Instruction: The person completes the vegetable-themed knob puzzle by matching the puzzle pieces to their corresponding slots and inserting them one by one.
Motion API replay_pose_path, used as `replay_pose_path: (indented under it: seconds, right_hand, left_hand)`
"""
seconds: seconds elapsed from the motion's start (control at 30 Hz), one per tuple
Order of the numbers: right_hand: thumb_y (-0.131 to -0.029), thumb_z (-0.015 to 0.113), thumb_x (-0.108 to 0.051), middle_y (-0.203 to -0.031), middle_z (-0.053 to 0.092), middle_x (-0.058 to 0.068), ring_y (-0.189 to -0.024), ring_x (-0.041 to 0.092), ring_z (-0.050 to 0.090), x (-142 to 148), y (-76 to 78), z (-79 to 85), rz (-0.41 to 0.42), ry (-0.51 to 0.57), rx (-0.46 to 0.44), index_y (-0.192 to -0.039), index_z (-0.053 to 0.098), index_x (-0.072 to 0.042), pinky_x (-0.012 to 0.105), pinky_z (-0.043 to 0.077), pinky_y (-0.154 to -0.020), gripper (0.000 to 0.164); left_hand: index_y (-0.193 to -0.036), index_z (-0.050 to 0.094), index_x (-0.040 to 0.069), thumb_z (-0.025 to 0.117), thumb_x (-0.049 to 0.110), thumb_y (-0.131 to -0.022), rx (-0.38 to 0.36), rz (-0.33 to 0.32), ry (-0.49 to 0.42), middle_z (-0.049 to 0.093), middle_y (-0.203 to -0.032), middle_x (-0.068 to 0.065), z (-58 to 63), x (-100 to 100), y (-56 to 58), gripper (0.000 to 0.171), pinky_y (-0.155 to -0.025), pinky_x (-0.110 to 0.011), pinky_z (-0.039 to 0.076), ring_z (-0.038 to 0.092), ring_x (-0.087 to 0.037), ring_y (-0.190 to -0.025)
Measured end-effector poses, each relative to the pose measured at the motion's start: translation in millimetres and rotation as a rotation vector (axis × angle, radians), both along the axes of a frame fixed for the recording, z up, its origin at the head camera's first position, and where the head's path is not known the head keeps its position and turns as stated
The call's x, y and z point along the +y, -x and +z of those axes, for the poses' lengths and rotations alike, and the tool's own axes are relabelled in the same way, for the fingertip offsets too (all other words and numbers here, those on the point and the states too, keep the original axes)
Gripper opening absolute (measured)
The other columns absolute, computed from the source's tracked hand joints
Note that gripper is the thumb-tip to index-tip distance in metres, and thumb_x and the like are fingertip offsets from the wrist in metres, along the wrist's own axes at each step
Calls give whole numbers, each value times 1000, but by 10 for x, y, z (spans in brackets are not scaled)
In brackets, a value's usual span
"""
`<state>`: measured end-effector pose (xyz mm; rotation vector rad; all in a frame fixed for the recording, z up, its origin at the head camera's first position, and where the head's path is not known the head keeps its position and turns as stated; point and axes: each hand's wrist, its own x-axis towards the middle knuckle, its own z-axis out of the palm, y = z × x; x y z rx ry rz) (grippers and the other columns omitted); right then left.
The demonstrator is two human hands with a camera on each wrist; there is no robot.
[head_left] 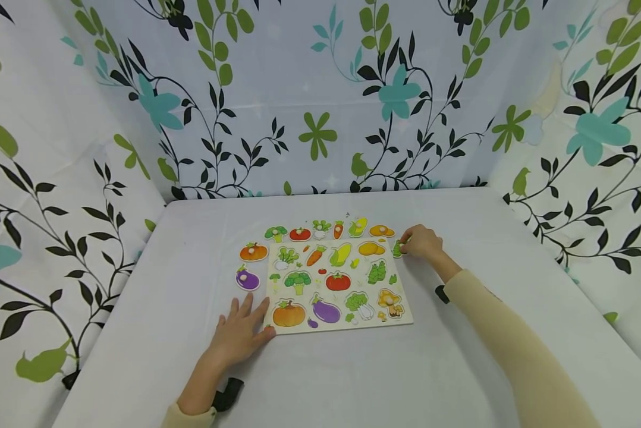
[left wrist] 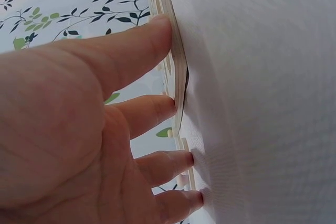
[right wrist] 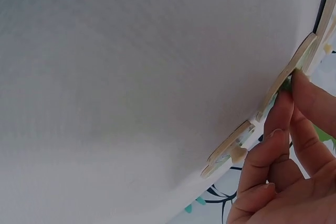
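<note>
A wooden vegetable puzzle board [head_left: 312,297] lies flat on the table. My left hand [head_left: 240,333] is at its near left corner, fingers spread. In the left wrist view, the thumb [left wrist: 157,35] and index finger [left wrist: 152,111] touch the board's edge [left wrist: 178,66]. Beyond the far right corner, my right hand [head_left: 423,242] pinches a green vegetable puzzle piece [head_left: 398,249] at its top. The right wrist view shows this piece [right wrist: 299,59] close to the table, thumb and index finger together on it; its knob is mostly hidden by the fingertips.
Knobbed puzzle pieces line the board's far side: broccoli [head_left: 275,233], tomato [head_left: 300,234], radish [head_left: 320,227], carrot [head_left: 338,229], corn [head_left: 358,227] and potato [head_left: 381,230]. A pumpkin [head_left: 253,252] and an eggplant [head_left: 247,278] lie to its left. Patterned cloth [head_left: 277,71] hangs behind the table.
</note>
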<state>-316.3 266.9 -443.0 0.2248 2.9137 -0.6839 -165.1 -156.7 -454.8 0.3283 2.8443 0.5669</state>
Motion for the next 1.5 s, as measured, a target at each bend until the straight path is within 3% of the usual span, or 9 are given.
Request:
replay_pose_path:
  seconds: [0.13, 0.43, 0.67, 0.83, 1.5]
  right_hand:
    - [-88, 70, -22, -96, 70, 10, -92, 31, 58, 13, -12, -1, -2, 5, 14, -94, 72, -9, 55, 38, -90, 15]
    - [-90, 69, -22, -106, 69, 13, -97, 33, 58, -24, -89, 157, 7, 0, 67, -101, 72, -5, 53, 39, -89, 20]
    - [-86, 73, -21, -95, 70, 11, -82, 24, 60, -294, -293, 206, 156, 28, 62, -94, 72, -7, 38, 46, -73, 16]
    - [-83, 76, -19, -91, 69, 9, -74, 19, 57, -479, -417, 168, 226, 49, 13, -85, 70, -9, 29, 44, -64, 12]
    - [-81, 78, -19, -76, 67, 3, -64, 16, 55, -601, -465, 35, 213, 52, -20, -81, 67, -10, 25, 41, -57, 14]
  left_hand:
    - [-149, 41, 10, 65, 40, -91, 3, -3, -5, 21, -158, -28, 2, 3, -2, 69, -105, -79, 14, 11, -58, -142]
    - [-149, 41, 11, 66, 39, -91, -3, 5, -2, 21, -158, -28, 38, 21, 1, 69, -106, -78, 14, 11, -57, -143]
    - [-149, 41, 11, 65, 39, -91, -1, 6, -3, 21, -158, -27, 57, 20, -8, 69, -106, -78, 14, 11, -57, -143]
    - [-149, 41, 10, 66, 38, -91, 3, 6, -11, 21, -158, -28, 54, 11, -8, 69, -106, -78, 14, 11, -57, -143]
    - [-149, 41, 10, 66, 38, -91, 0, 5, -7, 20, -158, -28, 17, 2, -1, 69, -106, -77, 14, 10, -57, -143]
